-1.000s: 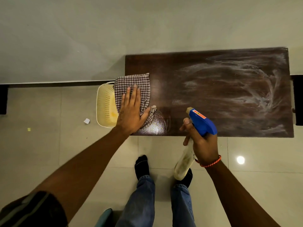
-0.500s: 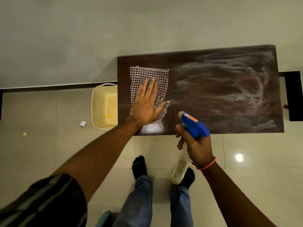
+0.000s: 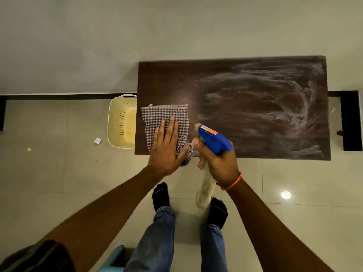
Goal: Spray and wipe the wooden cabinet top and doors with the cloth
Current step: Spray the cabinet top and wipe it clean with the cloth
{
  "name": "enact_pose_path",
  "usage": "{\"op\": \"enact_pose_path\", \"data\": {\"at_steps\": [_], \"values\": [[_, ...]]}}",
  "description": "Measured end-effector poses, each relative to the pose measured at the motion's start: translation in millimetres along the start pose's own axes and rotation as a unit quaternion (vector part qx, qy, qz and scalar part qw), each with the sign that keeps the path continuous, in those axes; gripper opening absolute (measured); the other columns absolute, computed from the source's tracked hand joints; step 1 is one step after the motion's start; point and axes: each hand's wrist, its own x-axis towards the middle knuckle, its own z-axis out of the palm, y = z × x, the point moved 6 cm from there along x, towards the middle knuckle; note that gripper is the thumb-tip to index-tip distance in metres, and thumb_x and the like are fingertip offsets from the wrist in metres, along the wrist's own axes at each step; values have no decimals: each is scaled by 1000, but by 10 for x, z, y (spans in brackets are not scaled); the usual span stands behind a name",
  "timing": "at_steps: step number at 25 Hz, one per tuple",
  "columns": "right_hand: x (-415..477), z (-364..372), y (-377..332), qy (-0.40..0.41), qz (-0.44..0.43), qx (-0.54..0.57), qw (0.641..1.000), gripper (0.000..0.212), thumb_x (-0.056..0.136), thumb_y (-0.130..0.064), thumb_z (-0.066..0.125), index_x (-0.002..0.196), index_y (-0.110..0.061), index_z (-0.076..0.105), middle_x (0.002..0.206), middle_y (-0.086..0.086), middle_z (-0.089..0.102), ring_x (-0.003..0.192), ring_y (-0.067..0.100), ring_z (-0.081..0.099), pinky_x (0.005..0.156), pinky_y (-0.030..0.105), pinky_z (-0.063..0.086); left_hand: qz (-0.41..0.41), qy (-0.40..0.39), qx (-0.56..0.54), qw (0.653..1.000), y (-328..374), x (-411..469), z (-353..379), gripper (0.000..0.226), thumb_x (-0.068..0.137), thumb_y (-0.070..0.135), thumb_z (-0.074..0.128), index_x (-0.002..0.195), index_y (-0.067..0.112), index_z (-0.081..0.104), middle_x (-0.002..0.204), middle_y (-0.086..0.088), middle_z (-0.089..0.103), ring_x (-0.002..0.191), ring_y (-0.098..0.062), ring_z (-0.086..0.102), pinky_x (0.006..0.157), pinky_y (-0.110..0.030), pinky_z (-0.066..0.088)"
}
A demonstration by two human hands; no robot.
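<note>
Wiping the front-left corner of the cabinet top (image 3: 169,81), sprayer at the ready.
You pressed your left hand (image 3: 167,148) flat, fingers straight, on the cloth (image 3: 165,113), probably for even pressure. Your right hand (image 3: 221,163) gripped the spray bottle (image 3: 214,140) just beside it, likely for re-wetting. White streaks (image 3: 294,114) covered the right half.
</note>
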Motion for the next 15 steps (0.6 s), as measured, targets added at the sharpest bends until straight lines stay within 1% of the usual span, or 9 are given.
{"op": "enact_pose_path", "data": {"at_steps": [2, 4, 6, 7, 9, 10, 11, 13, 15], "values": [[-187, -73, -1, 4, -14, 8, 1000, 5, 90, -26, 69, 87, -22, 70, 51, 11, 59, 43, 31, 55, 54, 47, 54, 52, -2, 19, 998, 214, 326, -85, 87, 99, 69, 14, 163, 13, -2, 171, -8, -9, 157, -30, -12, 128, -51, 1], [-293, -126, -1, 16, -13, 14, 1000, 6, 85, -37, 69, 89, -35, 72, 55, 18, 60, 43, 27, 57, 54, 42, 54, 93, 5, 30, 995, 281, 690, -237, 86, 100, 68, 22, 163, 13, 1, 172, -8, -5, 157, -30, -10, 128, -48, 0], [-354, -160, 6, 29, -10, 19, 999, 8, 82, -40, 69, 88, -40, 73, 58, 23, 60, 43, 27, 58, 52, 41, 54, 100, 20, 47, 994, 84, 1029, -429, 87, 101, 67, 23, 163, 11, 2, 171, -9, -5, 157, -29, -9, 128, -48, 2], [-373, -192, 6, 32, -12, 14, 999, 9, 81, -43, 69, 87, -37, 73, 57, 22, 60, 43, 28, 58, 52, 41, 54, 83, 26, 49, 995, -89, 1140, -520, 87, 100, 68, 21, 163, 10, 2, 171, -10, -5, 157, -29, -9, 128, -49, 3], [-399, -271, 7, 38, -15, 7, 999, 27, 79, -53, 70, 86, -28, 72, 53, 18, 59, 44, 29, 59, 54, 38, 55, 20, 42, 38, 998, -474, 1234, -647, 90, 99, 69, 19, 163, 9, 1, 171, -10, -6, 157, -29, -10, 128, -48, 3], [-416, -309, 6, 41, -11, 8, 999, 35, 76, -61, 70, 86, -27, 71, 52, 17, 59, 44, 28, 60, 55, 35, 55, -15, 47, 28, 998, -635, 1213, -675, 91, 98, 70, 20, 163, 9, 0, 171, -10, -7, 157, -29, -10, 128, -48, 2], [-432, -359, -3, 47, -7, 10, 999, 38, 74, -66, 69, 86, -30, 71, 51, 16, 59, 44, 28, 60, 56, 32, 56, -44, 51, 18, 998, -735, 1188, -681, 91, 98, 69, 22, 163, 8, 1, 171, -10, -7, 157, -29, -10, 128, -48, 1], [-454, -453, -5, 56, -3, 9, 998, 35, 75, -66, 68, 88, -33, 71, 51, 16, 59, 44, 28, 60, 59, 31, 56, -77, 59, 7, 995, -759, 1222, -670, 92, 99, 68, 27, 162, 7, 1, 171, -12, -5, 157, -31, -9, 128, -49, 0], [-474, -537, 24, 63, 4, 0, 998, 33, 76, -61, 68, 86, -30, 71, 52, 17, 60, 45, 28, 60, 59, 35, 57, -76, 65, -8, 995, -576, 1412, -731, 91, 100, 68, 28, 162, 6, 3, 171, -11, -4, 157, -32, -8, 128, -48, -3]]}}
